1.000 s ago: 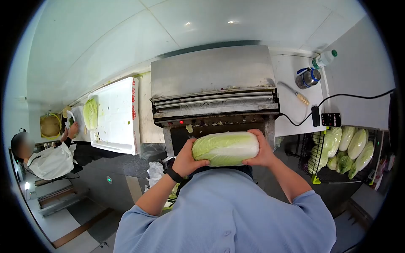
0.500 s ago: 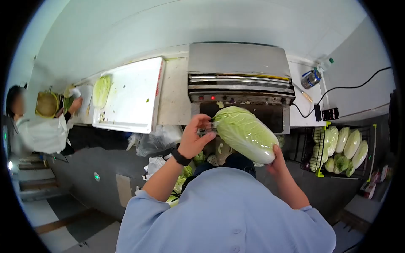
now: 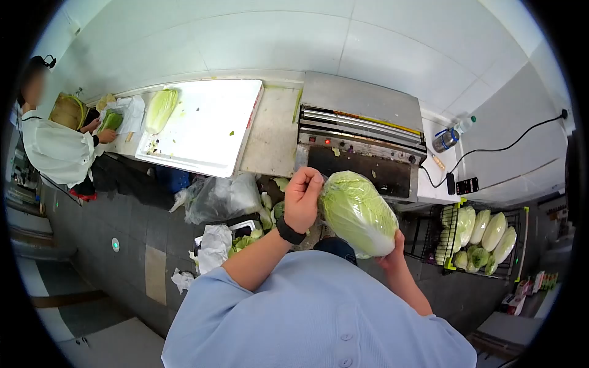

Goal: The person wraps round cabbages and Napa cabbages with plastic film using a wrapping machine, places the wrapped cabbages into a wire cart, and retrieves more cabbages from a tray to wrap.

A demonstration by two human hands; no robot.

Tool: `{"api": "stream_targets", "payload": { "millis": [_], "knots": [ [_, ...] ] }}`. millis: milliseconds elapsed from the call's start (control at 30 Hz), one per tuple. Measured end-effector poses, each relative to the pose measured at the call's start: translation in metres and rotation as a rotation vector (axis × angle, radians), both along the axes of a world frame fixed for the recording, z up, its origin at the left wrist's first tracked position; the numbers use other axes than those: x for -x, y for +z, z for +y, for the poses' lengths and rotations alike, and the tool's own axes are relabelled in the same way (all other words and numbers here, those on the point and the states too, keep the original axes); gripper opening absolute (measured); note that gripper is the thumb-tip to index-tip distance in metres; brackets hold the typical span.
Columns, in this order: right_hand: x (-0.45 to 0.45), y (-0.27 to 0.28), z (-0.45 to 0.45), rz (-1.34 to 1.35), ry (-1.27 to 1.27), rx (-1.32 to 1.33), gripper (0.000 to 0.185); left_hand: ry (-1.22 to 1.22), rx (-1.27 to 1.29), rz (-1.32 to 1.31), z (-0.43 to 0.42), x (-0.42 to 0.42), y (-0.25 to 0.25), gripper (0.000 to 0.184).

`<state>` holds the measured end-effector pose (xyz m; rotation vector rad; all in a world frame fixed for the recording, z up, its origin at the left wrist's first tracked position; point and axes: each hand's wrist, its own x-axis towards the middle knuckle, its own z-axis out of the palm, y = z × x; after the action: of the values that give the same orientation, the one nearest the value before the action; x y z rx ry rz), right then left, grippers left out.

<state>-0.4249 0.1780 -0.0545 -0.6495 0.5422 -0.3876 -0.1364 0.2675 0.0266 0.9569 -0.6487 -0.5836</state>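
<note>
A Napa cabbage (image 3: 359, 214) in shiny clear plastic film is held in front of my body, tilted with its leafy end up and to the left. My right hand (image 3: 392, 250) grips it at the white base, with part of the fingers hidden behind. At the leafy end, my left hand (image 3: 303, 197) is closed, its curled fingers pinching the loose end of the film (image 3: 323, 184). Just beyond the cabbage stands a metal film-wrapping machine (image 3: 362, 138) with a red light lit and leaf scraps on its dark plate.
A white tray (image 3: 202, 126) holds another Napa cabbage (image 3: 161, 111). A black basket (image 3: 451, 236) of several cabbages stands at right. A bottle (image 3: 445, 140), a phone (image 3: 467, 186) and a cord lie beside the machine. At far left a co-worker (image 3: 58, 144) handles greens.
My left hand's fingers have curled from a looser, spread pose into a closed grip at the leafy end. The cabbage has turned slightly more upright. The view has shifted.
</note>
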Motion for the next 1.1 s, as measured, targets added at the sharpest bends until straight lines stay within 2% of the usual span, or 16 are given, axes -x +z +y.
{"api": "stream_targets", "payload": {
  "millis": [100, 200, 300, 333, 367, 400, 433, 533, 667, 767, 800, 900, 933, 967, 1100],
  "knots": [
    [-0.001, -0.003, 0.016, 0.106, -0.144, 0.038, 0.085, -0.179, -0.038, 0.177, 0.001, 0.006, -0.003, 0.009],
    [0.008, -0.017, 0.014, -0.034, -0.049, -0.010, 0.084, -0.381, -0.119, 0.325, -0.005, 0.004, -0.008, 0.009],
    [0.002, -0.017, 0.016, -0.173, -0.083, -0.103, 0.083, 0.079, -0.299, -0.133, -0.003, -0.014, 0.002, 0.013],
    [-0.004, -0.011, 0.016, -0.167, -0.119, -0.082, 0.083, 0.300, -0.212, -0.394, 0.004, -0.019, 0.020, 0.018],
    [-0.019, 0.009, 0.023, -0.069, -0.190, 0.006, 0.083, 0.403, -0.120, -0.738, 0.014, -0.019, 0.055, 0.023],
    [-0.027, 0.021, 0.027, 0.035, -0.259, 0.088, 0.083, 0.344, -0.092, -0.976, 0.018, -0.013, 0.075, 0.026],
    [-0.025, 0.021, 0.026, 0.031, -0.240, 0.058, 0.084, 0.284, -0.066, -1.209, 0.020, -0.009, 0.085, 0.029],
    [-0.027, 0.027, 0.018, 0.002, -0.188, 0.038, 0.088, 0.123, -0.104, -1.105, 0.006, -0.002, 0.093, 0.028],
    [-0.040, 0.028, 0.019, -0.057, -0.253, 0.161, 0.083, -0.068, -0.228, -0.606, -0.013, -0.014, 0.072, 0.036],
    [-0.039, 0.021, 0.016, -0.052, -0.234, 0.184, 0.080, -0.461, -0.345, -0.199, -0.027, -0.034, 0.073, 0.039],
    [-0.040, 0.019, 0.014, -0.047, -0.217, 0.182, 0.079, -0.586, -0.299, -0.184, -0.034, -0.046, 0.070, 0.044],
    [-0.036, 0.016, 0.012, -0.121, -0.148, -0.093, 0.078, -0.478, -0.131, -0.005, -0.049, -0.047, 0.059, 0.048],
    [-0.046, 0.029, 0.014, -0.139, -0.180, -0.117, 0.077, -0.261, -0.072, -0.069, -0.048, -0.040, 0.061, 0.046],
    [-0.058, 0.043, 0.017, -0.157, -0.216, -0.140, 0.077, -0.023, -0.020, -0.260, -0.042, -0.031, 0.064, 0.044],
    [-0.070, 0.047, 0.008, -0.357, -0.273, -0.173, 0.080, 0.335, 0.050, -0.785, -0.021, 0.019, 0.071, 0.057]
  ]
}}
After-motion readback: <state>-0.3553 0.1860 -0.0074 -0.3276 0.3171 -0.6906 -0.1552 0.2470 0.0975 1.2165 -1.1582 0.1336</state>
